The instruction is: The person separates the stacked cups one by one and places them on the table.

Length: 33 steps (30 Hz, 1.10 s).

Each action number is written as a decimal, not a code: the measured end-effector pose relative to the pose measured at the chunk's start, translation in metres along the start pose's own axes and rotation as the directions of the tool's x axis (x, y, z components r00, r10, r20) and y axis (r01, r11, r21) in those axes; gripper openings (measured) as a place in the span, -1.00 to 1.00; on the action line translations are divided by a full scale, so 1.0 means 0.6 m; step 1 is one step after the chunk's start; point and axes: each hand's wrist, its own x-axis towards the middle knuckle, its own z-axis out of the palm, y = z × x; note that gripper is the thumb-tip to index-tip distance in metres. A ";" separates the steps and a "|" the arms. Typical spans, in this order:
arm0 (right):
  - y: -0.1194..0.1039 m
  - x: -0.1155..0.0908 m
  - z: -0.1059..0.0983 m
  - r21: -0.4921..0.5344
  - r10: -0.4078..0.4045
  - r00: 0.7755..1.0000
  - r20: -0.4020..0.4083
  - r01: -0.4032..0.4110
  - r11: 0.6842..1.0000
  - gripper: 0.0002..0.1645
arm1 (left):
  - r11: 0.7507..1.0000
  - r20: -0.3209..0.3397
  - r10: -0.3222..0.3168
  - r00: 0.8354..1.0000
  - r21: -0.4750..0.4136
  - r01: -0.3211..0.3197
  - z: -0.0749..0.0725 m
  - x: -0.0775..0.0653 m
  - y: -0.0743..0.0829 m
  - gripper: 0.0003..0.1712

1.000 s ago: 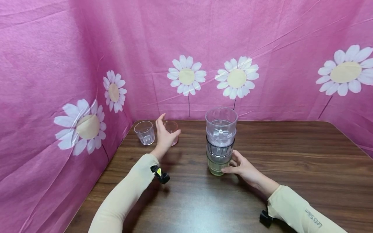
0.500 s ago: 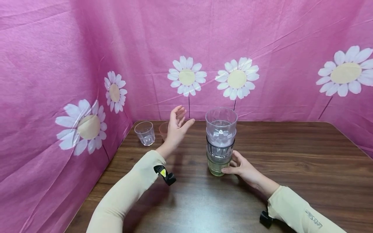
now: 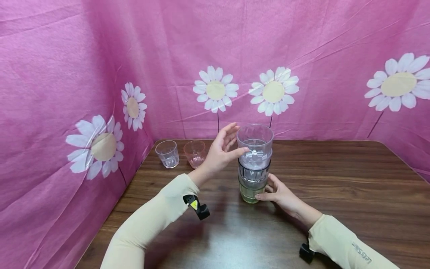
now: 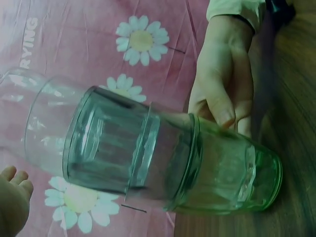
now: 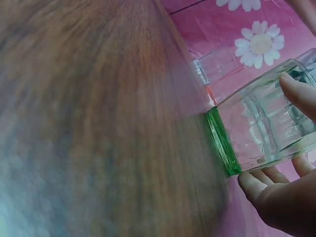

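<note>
A tall stack of nested drinking glasses stands upright on the table, with a green glass (image 3: 248,195) at its foot. Higher up are a dark-rimmed grey glass (image 3: 254,174) and, at the top, a clear glass (image 3: 258,139). My right hand (image 3: 284,197) grips the green glass low down, thumb in front and fingers on the far side. Beside the upper glasses is my left hand (image 3: 220,149), fingers spread and loosely bent. In the left wrist view, its visible fingers (image 4: 22,181) stand apart from the stack.
A pink glass (image 3: 195,154) stands left of my left hand. Farther left is a clear glass (image 3: 168,154). The brown wooden table (image 3: 339,179) ends at a pink curtain (image 3: 174,56) printed with white daisies.
My left hand has left the pink glass and moved right to the upper part of the stack. The right hand keeps its hold, and the glasses stay in place.
</note>
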 end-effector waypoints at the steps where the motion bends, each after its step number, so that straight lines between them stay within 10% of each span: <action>1: 0.000 0.000 0.000 0.000 -0.001 1.000 0.001 0.001 1.000 0.02 | 1.000 0.010 -0.003 1.000 0.004 0.002 0.003 0.000 0.000 -0.08; 33: 0.000 -0.002 0.001 -0.002 -0.011 1.000 0.001 0.011 1.000 -0.06 | 0.996 0.005 -0.022 1.000 0.089 0.021 0.014 0.012 -0.002 -0.08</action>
